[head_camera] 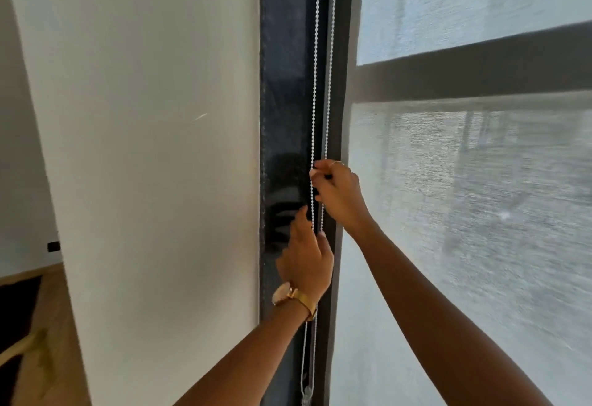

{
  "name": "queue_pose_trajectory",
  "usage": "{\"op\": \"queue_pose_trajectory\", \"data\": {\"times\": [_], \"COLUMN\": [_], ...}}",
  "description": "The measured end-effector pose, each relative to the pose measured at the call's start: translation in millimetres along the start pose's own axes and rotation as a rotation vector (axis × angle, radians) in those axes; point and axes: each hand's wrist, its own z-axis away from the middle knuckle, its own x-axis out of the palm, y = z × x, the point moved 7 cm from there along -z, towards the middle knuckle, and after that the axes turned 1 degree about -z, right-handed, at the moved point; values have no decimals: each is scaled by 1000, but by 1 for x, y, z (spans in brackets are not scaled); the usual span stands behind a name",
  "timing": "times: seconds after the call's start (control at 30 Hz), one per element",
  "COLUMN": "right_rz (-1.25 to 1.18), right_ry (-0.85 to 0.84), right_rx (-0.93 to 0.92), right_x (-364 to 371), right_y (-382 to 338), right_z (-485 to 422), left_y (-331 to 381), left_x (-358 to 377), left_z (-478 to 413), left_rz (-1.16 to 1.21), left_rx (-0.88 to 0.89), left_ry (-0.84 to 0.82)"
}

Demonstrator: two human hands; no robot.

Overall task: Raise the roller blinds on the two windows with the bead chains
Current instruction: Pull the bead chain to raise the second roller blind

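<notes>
The chain (pixel 315 85) is hanging as two thin white beaded strands down the dark frame (pixel 288 85) in the centre of the picture, running from the top edge to the bottom, where a small weight or connector is showing at the lower centre. The blind (pixel 464 197) is covering the glass across the whole right side, so it looks not yet raised. The right hand (pixel 339 195) is sitting at mid-frame, pinching one strand between thumb and fingers; which strand it is gripping is hard to tell. The left hand (pixel 307 258), with a watch (pixel 288 295) on its wrist, is reaching just below, fingers loosely spread beside the strands and touching or nearly touching them; whether it is gripping anything I cannot tell. The chain is likely handling as light, limp and a little slippery, the beads giving the only purchase, so a firm pinch across a few beads is serving better than a flat palm. It is probably wanting a straight downward pull on one strand only, hand under hand, since dragging it sideways is risking it jumping its sprocket.
</notes>
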Motion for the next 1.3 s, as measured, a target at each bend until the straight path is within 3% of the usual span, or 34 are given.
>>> {"op": "queue_pose_trajectory", "data": {"times": [0.27, 0.43, 0.53, 0.7, 0.9, 1.1, 1.3], "right_rz": [-176, -393, -323, -308, -423, -613, -604], "right_ry": [-12, -37, 34, 128, 170, 60, 179], "right_rx": [7, 19, -105, -230, -138, -26, -245], "right_x": [3, -18, -37, -57, -64, -36, -20], "right_y": [-35, -100, -148, -198, -229, -232, -228], "right_z": [-28, -63, -79, -84, -69, -42, 1], "left_y": [-13, 25, 64, 114, 119, 107, 95], "left_x": [-3, -17, -33, -72, -92, -123, -143], "left_z": [-12, -23, -58, -127, -134, -97, -70], "left_rz": [94, 513, 897, 1082, 987, 1027, 945], "left_rx": [135, 141, 12, 14, 148, 164, 250], "left_ry": [1, -200, -300, -333, -338, -164, -89]}}
